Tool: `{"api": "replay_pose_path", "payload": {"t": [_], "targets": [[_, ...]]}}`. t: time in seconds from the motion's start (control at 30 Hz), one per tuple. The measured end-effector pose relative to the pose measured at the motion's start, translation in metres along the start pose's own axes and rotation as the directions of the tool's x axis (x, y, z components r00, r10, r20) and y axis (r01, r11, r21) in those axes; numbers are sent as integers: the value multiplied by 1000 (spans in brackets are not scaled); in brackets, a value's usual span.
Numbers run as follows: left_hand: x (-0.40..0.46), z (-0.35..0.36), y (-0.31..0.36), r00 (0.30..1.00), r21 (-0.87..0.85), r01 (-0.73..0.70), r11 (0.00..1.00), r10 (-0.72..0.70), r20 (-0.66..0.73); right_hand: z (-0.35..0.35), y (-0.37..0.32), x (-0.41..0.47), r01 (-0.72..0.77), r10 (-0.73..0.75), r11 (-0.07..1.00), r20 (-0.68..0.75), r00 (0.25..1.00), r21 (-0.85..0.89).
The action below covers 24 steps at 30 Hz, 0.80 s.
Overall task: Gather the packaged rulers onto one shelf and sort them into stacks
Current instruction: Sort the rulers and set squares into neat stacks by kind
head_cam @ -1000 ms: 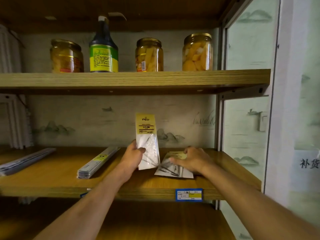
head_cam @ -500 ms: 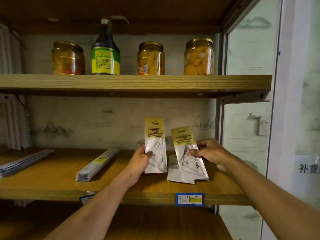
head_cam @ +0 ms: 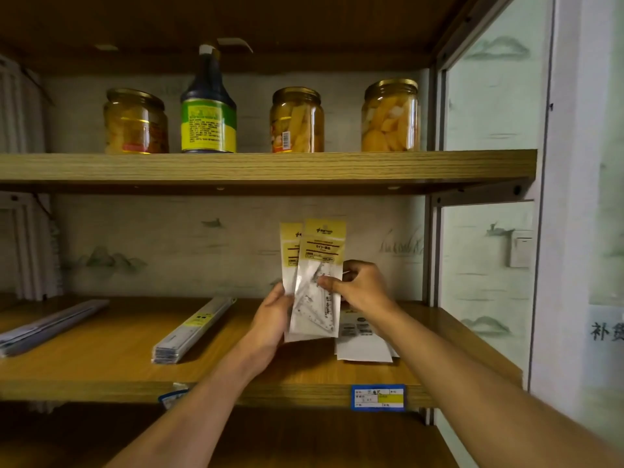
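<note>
Two packaged triangle rulers with yellow header cards stand upright above the middle shelf. The front packet overlaps the rear packet. My left hand grips both from the lower left. My right hand pinches the front packet's right edge. More triangle ruler packets lie flat on the shelf below my right hand. A stack of long straight rulers lies to the left, and another long stack lies at the far left.
The upper shelf carries three jars of preserved fruit and a dark sauce bottle. A blue price label sticks on the middle shelf's front edge. A metal upright and wall close the right side.
My right hand lifted a second triangle ruler packet off the shelf and brought it left, in front of the packet in my left hand. Both packets now overlap.
</note>
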State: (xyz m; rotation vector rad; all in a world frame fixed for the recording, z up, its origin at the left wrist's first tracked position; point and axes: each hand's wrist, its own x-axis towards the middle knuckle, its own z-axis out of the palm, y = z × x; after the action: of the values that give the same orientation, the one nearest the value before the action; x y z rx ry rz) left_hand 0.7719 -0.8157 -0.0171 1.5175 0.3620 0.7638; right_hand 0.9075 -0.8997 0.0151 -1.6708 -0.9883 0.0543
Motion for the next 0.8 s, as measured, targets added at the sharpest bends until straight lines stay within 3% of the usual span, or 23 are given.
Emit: {"api": "replay_pose_path", "payload": {"t": [0.13, 0.23, 0.33, 0.47, 0.63, 0.8], "targets": [[-3, -2, 4, 999, -32, 34, 999, -32, 39, 5, -4, -5, 107, -110, 981, -5, 994, -163], [-7, 2, 3, 998, 145, -57, 988, 50, 45, 7, -4, -7, 112, -121, 969, -28, 992, -220], [-7, 6, -3, 996, 176, -90, 980, 91, 6, 0, -3, -9, 103, -129, 931, -53, 990, -350], [0, 3, -5, 993, 58, -10, 998, 17, -113, -17, 12, -17, 35, -28, 869, 20, 999, -493], [4, 5, -8, 985, 15, 44, 999, -41, -167, -8, 25, -31, 27, 196, 645, 200, 960, -764], [4, 3, -6, 984, -32, 68, 997, -72, -161, -18, 17, -31, 50, 212, 633, 235, 949, -772]]}}
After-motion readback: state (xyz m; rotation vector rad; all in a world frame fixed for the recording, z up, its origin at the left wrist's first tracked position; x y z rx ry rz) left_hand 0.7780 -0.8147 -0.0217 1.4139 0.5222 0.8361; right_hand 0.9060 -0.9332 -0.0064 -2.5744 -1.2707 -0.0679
